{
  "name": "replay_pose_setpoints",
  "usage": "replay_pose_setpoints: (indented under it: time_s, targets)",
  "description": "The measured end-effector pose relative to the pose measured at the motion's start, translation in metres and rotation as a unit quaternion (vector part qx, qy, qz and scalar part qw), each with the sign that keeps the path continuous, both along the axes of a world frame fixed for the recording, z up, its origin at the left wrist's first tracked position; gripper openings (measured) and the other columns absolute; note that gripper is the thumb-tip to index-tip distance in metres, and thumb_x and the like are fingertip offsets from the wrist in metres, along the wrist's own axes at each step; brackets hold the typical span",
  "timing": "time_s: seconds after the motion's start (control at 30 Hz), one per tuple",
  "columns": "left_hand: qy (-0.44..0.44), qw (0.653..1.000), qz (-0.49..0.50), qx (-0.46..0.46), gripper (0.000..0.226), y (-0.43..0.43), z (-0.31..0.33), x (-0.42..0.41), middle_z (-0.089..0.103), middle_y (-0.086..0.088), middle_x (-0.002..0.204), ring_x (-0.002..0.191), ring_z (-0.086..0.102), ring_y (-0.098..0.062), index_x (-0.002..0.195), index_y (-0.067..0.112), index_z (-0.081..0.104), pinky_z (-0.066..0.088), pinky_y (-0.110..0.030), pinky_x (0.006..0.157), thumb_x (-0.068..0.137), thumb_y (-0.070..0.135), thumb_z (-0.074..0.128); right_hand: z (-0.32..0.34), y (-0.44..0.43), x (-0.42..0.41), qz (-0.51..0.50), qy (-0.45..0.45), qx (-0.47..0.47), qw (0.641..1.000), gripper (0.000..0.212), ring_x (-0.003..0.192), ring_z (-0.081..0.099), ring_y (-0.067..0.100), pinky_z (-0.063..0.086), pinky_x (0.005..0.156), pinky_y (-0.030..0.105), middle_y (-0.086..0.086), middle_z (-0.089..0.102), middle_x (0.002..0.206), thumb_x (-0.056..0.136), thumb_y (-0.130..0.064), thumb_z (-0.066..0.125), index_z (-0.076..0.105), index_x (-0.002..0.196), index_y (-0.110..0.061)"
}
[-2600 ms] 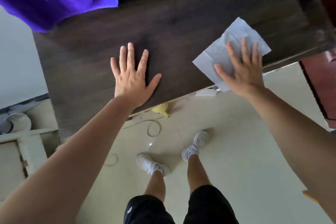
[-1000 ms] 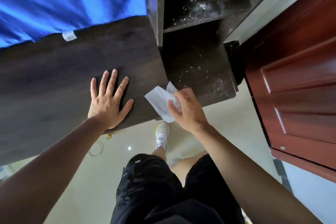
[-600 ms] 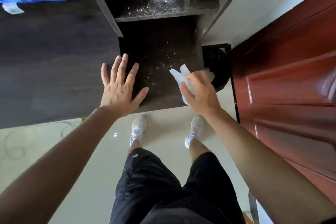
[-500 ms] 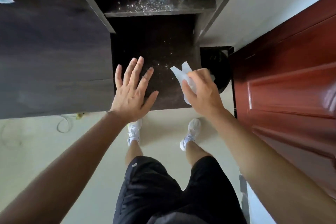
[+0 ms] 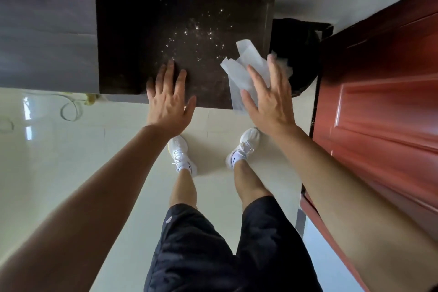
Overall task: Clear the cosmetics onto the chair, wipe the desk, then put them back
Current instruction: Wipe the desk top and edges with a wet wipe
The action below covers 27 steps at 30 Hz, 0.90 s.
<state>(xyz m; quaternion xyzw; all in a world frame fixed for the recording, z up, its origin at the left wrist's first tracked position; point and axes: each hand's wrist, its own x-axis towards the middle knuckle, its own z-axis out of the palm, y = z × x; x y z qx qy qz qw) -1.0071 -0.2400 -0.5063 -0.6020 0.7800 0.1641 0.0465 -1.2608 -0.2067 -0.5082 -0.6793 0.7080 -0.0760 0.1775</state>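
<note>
Wipe of crumpled white paper (image 5: 239, 71) lies under flat, straight-fingered right hand (image 5: 267, 102) at right edge of dark speckled desk (image 5: 166, 19), beside black bin (image 5: 298, 54); left hand (image 5: 169, 104) rests flat further left.

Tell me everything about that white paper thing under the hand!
It is a thin white tissue, crumpled and folded into overlapping flaps, slightly see-through. It is at the right edge of the dark speckled surface, with one corner pointing away from the person. The right hand covers its near part with straight, spread fingers.

The wipe (image 5: 237, 73) lies on the desk (image 5: 166, 19), left of the door (image 5: 379, 106).
</note>
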Motion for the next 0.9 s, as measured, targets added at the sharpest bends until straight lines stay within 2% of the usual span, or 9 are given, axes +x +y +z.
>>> replay_pose_setpoints:
  time_s: [0.07,0.13,0.3,0.43,0.5,0.6,0.73,0.8,0.9]
  targets:
    - [-0.007,1.000,-0.003,0.004,0.068,0.002,-0.006,0.003,0.017,-0.021,0.162,0.148,0.018,-0.040,0.151,0.009,0.032,0.016,-0.064,0.115,0.097,0.048,0.045,-0.006,-0.001,0.004,0.038,-0.010,0.035,0.999,0.053,0.152,0.013,0.043,0.025,0.119,0.055,0.022,0.013,0.165,0.104,-0.035,0.047,0.039,0.155,-0.021]
    - [-0.011,1.000,-0.002,-0.002,0.072,0.002,-0.011,0.008,0.015,-0.022,0.162,0.149,0.015,-0.040,0.153,0.011,0.029,0.013,-0.065,0.116,0.096,0.055,0.040,-0.012,-0.006,0.014,0.064,0.013,0.060,0.996,0.056,0.153,0.000,0.045,0.014,0.123,0.054,0.020,0.003,0.167,0.107,-0.037,0.040,0.027,0.159,-0.024]
    - [-0.012,1.000,0.005,-0.006,0.086,-0.001,-0.024,0.019,0.005,-0.022,0.164,0.152,0.005,-0.038,0.158,0.015,0.014,0.008,-0.062,0.118,0.094,0.068,0.034,-0.025,-0.046,0.032,0.117,0.073,0.051,0.989,0.067,0.153,-0.003,0.044,-0.004,0.124,0.049,0.022,0.000,0.167,0.104,-0.061,0.021,0.012,0.161,-0.028]
    - [-0.004,1.000,0.004,-0.014,0.086,0.000,-0.030,0.021,0.004,-0.022,0.164,0.152,0.003,-0.038,0.158,0.015,0.012,0.006,-0.062,0.118,0.095,0.069,0.033,-0.031,-0.090,0.028,0.108,0.091,0.066,0.988,0.073,0.154,-0.007,0.040,-0.007,0.123,0.049,0.017,-0.006,0.168,0.099,-0.071,0.015,0.002,0.161,-0.034]
    - [-0.001,1.000,0.007,-0.009,0.086,0.000,-0.030,0.020,0.002,-0.020,0.165,0.152,0.001,-0.037,0.159,0.016,0.010,0.005,-0.061,0.118,0.095,0.070,0.032,-0.028,-0.087,0.033,0.076,0.095,0.065,0.990,0.073,0.154,-0.005,0.041,-0.005,0.123,0.049,0.018,-0.002,0.168,0.099,-0.071,0.016,0.005,0.161,-0.032]
    - [0.006,1.000,0.013,-0.005,0.087,-0.001,-0.029,0.019,0.003,-0.019,0.165,0.152,0.002,-0.036,0.158,0.017,0.011,0.005,-0.061,0.119,0.094,0.070,0.034,-0.017,-0.031,0.046,0.045,0.059,0.051,0.996,0.069,0.153,0.001,0.044,0.001,0.125,0.051,0.020,0.006,0.167,0.102,-0.063,0.031,0.020,0.160,-0.028]
    - [0.013,1.000,0.020,-0.008,0.085,-0.001,-0.029,0.021,0.006,-0.018,0.165,0.152,0.006,-0.036,0.158,0.018,0.015,0.008,-0.061,0.118,0.093,0.069,0.037,-0.014,0.033,0.044,0.111,0.091,0.086,0.986,0.077,0.153,-0.002,0.043,0.004,0.125,0.050,0.018,0.001,0.168,0.093,-0.040,0.056,0.020,0.160,-0.029]
    - [0.017,1.000,0.020,-0.012,0.084,-0.001,-0.029,0.020,0.008,-0.018,0.165,0.151,0.008,-0.036,0.157,0.018,0.017,0.009,-0.061,0.118,0.093,0.068,0.038,-0.015,0.019,0.037,0.136,0.092,0.085,0.983,0.078,0.154,-0.005,0.041,0.000,0.125,0.048,0.015,-0.002,0.168,0.093,-0.048,0.054,0.018,0.161,-0.032]
    - [0.017,0.999,0.024,-0.019,0.084,0.000,-0.031,0.021,0.009,-0.018,0.165,0.151,0.008,-0.036,0.157,0.018,0.018,0.010,-0.061,0.118,0.093,0.067,0.038,-0.017,-0.024,0.027,0.207,0.084,0.072,0.972,0.087,0.154,-0.006,0.041,0.000,0.125,0.049,0.014,-0.002,0.169,0.087,-0.072,0.047,0.020,0.160,-0.033]
